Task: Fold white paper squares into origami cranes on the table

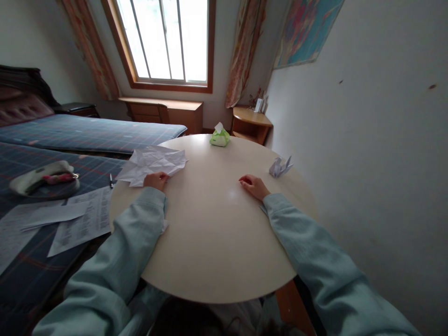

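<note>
My left hand [156, 180] rests on the left side of the round table [210, 233], its fingers curled loosely inward. It touches or lies over the near corner of creased white paper sheets [156, 159]. My right hand [255, 185] lies on the right side of the table, palm down, with its fingers loosely stretched and nothing seen in them. Beyond it to the right stands a folded paper crane [280, 166]. A small piece of paper [263, 210] pokes out from under my right sleeve. Another scrap of white paper [164, 227] shows beside my left sleeve.
A green tissue pack [220, 136] sits at the table's far edge. To the left, a bed [42, 261] holds printed sheets [84, 219], a pen [111, 181] and a grey-white curved object [45, 178]. A wall [378, 163] runs along the right, with a corner cabinet [252, 116] beyond.
</note>
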The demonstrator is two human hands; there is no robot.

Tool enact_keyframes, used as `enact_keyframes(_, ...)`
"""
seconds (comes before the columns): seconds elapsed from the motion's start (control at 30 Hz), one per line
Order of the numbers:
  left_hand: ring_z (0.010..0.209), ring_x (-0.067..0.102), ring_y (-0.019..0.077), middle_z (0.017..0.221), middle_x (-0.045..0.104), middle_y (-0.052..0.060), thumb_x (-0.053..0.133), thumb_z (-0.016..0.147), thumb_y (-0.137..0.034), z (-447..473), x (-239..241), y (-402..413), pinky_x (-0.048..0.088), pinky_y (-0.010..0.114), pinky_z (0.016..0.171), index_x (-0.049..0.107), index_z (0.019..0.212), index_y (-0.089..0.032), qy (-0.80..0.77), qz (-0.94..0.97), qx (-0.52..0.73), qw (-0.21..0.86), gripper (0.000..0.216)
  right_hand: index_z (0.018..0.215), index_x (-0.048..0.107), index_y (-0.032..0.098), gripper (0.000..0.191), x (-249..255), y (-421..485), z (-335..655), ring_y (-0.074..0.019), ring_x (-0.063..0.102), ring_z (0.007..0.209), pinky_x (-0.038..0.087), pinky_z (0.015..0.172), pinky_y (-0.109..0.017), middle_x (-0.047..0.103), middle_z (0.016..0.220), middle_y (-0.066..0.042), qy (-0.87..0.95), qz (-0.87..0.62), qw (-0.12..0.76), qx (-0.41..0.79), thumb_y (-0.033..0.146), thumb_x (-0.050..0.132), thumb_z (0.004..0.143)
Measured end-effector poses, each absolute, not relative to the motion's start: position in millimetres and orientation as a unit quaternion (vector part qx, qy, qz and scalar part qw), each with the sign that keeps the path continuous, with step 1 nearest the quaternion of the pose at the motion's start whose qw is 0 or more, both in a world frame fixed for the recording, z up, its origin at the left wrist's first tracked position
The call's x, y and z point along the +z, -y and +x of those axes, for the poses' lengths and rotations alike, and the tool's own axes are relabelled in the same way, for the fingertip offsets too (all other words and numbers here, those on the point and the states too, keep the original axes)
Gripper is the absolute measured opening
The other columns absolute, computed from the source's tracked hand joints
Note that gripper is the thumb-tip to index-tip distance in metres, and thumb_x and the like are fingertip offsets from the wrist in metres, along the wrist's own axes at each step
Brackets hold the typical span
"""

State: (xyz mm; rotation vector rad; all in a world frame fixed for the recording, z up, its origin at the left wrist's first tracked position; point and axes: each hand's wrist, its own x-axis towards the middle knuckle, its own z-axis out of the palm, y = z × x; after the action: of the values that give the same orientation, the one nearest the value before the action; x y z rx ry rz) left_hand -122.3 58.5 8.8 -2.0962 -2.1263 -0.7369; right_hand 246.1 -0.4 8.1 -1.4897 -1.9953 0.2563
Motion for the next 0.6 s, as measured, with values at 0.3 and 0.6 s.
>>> enact_keyframes(0.3,0.066,0.059,0.0156,0.072,0.064,0.005,0.047,0.072,-0.037,-114.5,14.7,-51.5,0.042,0.023,0.058,0.054,0.073,-0.015,0.645,-0.620,-0.439,0.083,0.023,0.079,0.059,0.015,0.019,7.8,-1.0,246.2,-0.0122,0.051,0.064,0.038,0.059,-0.023,0.059,0.071,-0.004,0.763,-0.562,0.307,0.089,0.025,0.044,0.071)
enact_keyframes(0.6,0.068,0.058,0.0085,0.077,0.063,0.001,0.034,0.081,-0.033,-3.1,9.5,28.3,0.044,0.017,0.059,0.053,0.076,-0.019,0.250,-0.931,-0.265,-0.017,0.024,0.082,0.054,0.016,0.040,-1.6,-6.4,248.5,-0.0103,0.050,0.054,0.039,0.053,-0.022,0.055,0.062,-0.001,0.666,-0.574,0.424,0.218,0.047,0.029,0.078)
